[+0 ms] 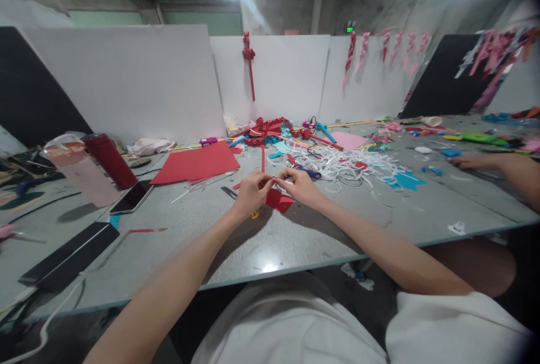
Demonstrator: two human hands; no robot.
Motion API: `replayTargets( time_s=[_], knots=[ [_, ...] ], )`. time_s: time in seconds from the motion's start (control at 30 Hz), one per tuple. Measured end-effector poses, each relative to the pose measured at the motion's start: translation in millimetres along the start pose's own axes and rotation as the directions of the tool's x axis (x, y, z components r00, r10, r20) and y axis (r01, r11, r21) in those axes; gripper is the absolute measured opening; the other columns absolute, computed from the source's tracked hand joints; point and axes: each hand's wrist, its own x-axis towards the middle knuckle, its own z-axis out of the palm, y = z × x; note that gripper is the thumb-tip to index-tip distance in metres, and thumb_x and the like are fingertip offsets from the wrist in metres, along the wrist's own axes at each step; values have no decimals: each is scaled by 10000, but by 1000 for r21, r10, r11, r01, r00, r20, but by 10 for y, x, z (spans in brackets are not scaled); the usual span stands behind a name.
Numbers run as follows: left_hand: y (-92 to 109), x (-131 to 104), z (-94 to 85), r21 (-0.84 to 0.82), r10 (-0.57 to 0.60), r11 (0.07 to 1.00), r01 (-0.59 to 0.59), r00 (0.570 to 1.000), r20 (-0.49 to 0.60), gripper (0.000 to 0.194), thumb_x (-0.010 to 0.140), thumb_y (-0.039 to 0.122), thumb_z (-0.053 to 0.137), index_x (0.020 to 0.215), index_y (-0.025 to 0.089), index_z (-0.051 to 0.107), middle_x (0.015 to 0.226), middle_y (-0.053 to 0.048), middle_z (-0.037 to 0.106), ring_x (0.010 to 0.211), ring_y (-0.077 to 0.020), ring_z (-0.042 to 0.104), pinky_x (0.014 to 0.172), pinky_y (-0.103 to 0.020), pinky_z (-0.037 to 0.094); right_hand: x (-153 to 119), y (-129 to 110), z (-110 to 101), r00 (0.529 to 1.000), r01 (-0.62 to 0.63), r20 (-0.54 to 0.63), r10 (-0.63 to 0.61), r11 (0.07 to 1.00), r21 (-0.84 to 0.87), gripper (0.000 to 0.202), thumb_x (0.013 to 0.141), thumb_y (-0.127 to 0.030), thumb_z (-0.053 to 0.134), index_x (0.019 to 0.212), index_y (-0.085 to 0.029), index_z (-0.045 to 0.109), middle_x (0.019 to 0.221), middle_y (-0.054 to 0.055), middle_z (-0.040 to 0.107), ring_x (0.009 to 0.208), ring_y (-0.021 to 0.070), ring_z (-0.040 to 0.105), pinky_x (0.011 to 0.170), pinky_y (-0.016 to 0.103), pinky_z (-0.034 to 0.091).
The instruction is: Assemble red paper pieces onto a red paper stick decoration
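Above the grey table (pixel 248 257), my left hand (pixel 253 192) and my right hand (pixel 299 185) meet at the fingertips. Both are closed in a pinch on a thin, small red piece between them; its exact shape is too small to make out. A red paper piece (pixel 279 201) lies just below my fingers. Behind my left hand a narrow red strip (pixel 263 160) points away from me. The handle of a dark tool (pixel 228 192) shows beside my left hand, and a blue tool (pixel 307 171) is behind my right hand.
Red sheets (pixel 198 162) lie left of centre, white paper strips (pixel 346 167) right of centre. Further left are a phone (pixel 131 197), a red bottle (pixel 110 161) and a pink bottle (pixel 82 172). Another person's hand (pixel 475 161) rests at the right. White boards (pixel 274 82) stand behind.
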Motion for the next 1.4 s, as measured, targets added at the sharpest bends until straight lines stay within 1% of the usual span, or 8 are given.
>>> replayTargets(
  time_s=[0.4, 0.6, 0.83, 1.03, 1.17, 1.27, 1.33, 1.4],
  knots=[
    [17, 5, -13, -2, 9, 1000, -9, 1000, 1, 163, 946, 264, 607, 931, 190, 752, 870, -60, 713, 815, -168, 640, 749, -287, 484, 7, -39, -12, 1000, -8, -3, 8, 1000, -23, 347, 881, -509, 632, 878, -163, 667, 744, 29, 651, 606, 134, 521, 561, 245, 372],
    [53, 1, -18, -18, -10, 1000, 10, 1000, 4, 175, 947, 281, 604, 927, 191, 753, 854, -57, 715, 779, -162, 634, 724, -283, 481, 2, -41, -12, 1000, -8, 1, 8, 1000, -9, 360, 877, -523, 630, 877, -166, 669, 678, 16, 610, 604, 144, 515, 542, 243, 359],
    [84, -6, -30, -36, -2, 999, 2, 1000, 6, 200, 925, 143, 548, 953, 190, 740, 930, -64, 731, 853, -170, 656, 772, -288, 492, -6, -41, 3, 1000, -4, 5, 4, 1000, 10, 353, 878, -516, 631, 882, -164, 663, 764, 30, 652, 617, 133, 520, 554, 239, 365],
    [64, -23, -2, -62, -33, 997, 35, 999, 24, 189, 957, 327, 590, 943, 191, 721, 904, -53, 731, 794, -163, 650, 741, -280, 487, -46, -67, 24, 999, 3, 32, -3, 1000, -8, 326, 892, -489, 617, 913, -166, 658, 690, 1, 607, 564, 116, 460, 524, 235, 305],
    [18, -17, 9, -39, -46, 998, 47, 999, 14, 185, 960, 323, 599, 894, 187, 707, 878, -48, 729, 781, -162, 641, 744, -283, 472, -53, -81, 35, 999, 14, 37, -13, 1000, -5, 322, 891, -491, 622, 899, -170, 651, 703, 5, 606, 575, 119, 473, 526, 239, 317],
    [1, 11, -9, -23, -67, 998, 67, 998, 4, 207, 973, 331, 581, 870, 182, 683, 838, -43, 714, 759, -160, 631, 724, -279, 461, -70, -112, 53, 999, -1, 35, 0, 999, 41, 332, 919, -494, 587, 998, -176, 643, 630, -18, 566, 517, 114, 448, 498, 240, 312],
    [-3, 34, -37, -19, -81, 997, 80, 996, -26, 215, 981, 336, 567, 866, 181, 662, 828, -40, 703, 756, -160, 628, 721, -276, 456, -86, -138, 62, 999, -7, 36, 4, 997, 79, 385, 942, -476, 561, 1188, -182, 598, 571, -49, 527, 478, 114, 434, 488, 236, 318],
    [-8, 53, -69, -11, -95, 995, 95, 993, -66, 211, 985, 335, 559, 866, 182, 642, 834, -40, 695, 768, -162, 628, 731, -275, 455, -94, -154, 58, 1000, -11, 19, 9, 995, 99, 511, 944, -454, 565, 1372, -186, 488, 542, -72, 514, 459, 118, 446, 493, 231, 340]
  ],
)
